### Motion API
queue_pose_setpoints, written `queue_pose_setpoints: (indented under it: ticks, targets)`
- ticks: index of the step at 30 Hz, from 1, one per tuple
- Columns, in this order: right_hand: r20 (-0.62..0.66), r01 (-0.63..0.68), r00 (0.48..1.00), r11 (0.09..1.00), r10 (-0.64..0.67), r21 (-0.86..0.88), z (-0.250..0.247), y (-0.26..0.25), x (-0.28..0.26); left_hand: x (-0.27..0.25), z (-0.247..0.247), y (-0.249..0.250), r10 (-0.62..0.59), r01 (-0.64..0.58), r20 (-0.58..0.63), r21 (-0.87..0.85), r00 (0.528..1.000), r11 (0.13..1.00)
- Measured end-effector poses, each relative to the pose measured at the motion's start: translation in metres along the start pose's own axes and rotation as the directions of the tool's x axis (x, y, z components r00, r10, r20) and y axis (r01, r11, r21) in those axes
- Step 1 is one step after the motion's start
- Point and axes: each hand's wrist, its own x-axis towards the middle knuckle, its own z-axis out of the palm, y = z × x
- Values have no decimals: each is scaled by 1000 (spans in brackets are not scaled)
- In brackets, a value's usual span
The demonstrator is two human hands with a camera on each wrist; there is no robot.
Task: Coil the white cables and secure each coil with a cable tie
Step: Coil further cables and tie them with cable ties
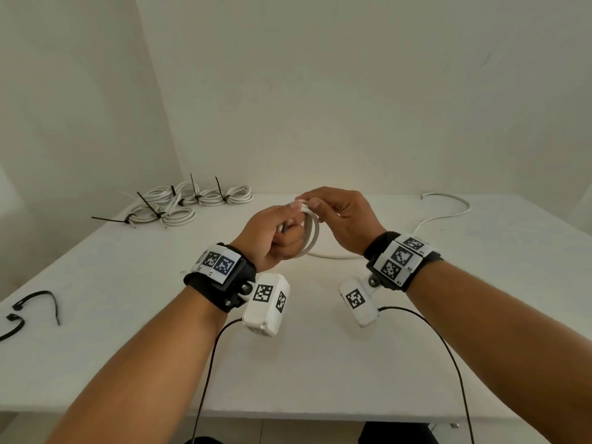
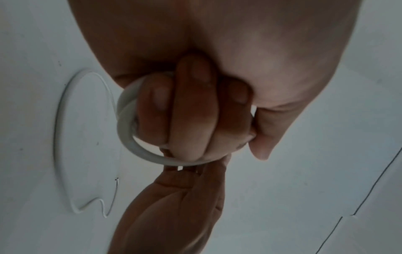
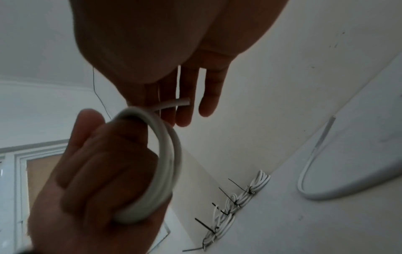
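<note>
A small coil of white cable point(image 1: 312, 232) is held above the middle of the white table point(image 1: 320, 363). My left hand point(image 1: 275, 235) grips it with fingers curled through the loops point(image 2: 130, 137). My right hand point(image 1: 339, 216) pinches the top of the coil between thumb and fingers; the cable's cut end point(image 3: 181, 102) lies across those fingers. The uncoiled rest of the cable point(image 1: 445, 216) trails off to the right over the table. Two loose black cable ties point(image 1: 35, 306) lie at the left edge.
Several finished coils with black ties point(image 1: 192, 200) sit in a group at the back left, against the wall. Thin black camera leads point(image 1: 448, 354) hang from my wrists over the table's front edge.
</note>
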Motion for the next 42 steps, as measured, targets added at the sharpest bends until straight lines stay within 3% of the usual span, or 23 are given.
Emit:
queue_pose_setpoints:
  ticks: [9, 16, 19, 23, 25, 26, 29, 31, 35, 42]
  targets:
    - [-83, -112, 990, 993, 113, 25, 22, -9, -1, 9, 2, 9, 80, -86, -58, -115, 995, 990]
    - [-129, -128, 985, 990, 118, -67, 36, -6, 3, 14, 0, 13, 20, -25, -286, -12, 958, 1000]
    - [-143, -142, 981, 988, 132, -66, 40, -7, 7, 15, 1, 13, 17, -23, -398, -10, 917, 1000]
    - [-155, -113, 983, 989, 96, -99, 46, -7, 8, 15, -2, 13, 62, -61, -598, 21, 799, 998]
    - [-136, -85, 988, 989, 68, -120, 50, -9, 8, 14, -7, 13, 72, -79, -626, 17, 776, 997]
    - [-129, -80, 990, 989, 64, -123, 50, -9, 9, 13, -9, 13, 50, -70, -611, -9, 790, 997]
    - [-116, -68, 992, 985, 49, -160, 47, -10, 12, 7, -17, 20, -77, 8, -433, -159, 898, 987]
    - [-84, -55, 996, 984, 41, -171, 47, -13, 16, 3, -21, 25, -101, 29, -396, -184, 913, 982]
    - [-38, -49, 998, 986, 44, -159, 60, -22, 18, 2, -23, 25, -17, -12, -610, -44, 793, 999]
    - [-8, -110, 994, 992, 110, -68, 95, -37, 21, -21, -42, 30, 115, -51, -803, 105, 584, 993]
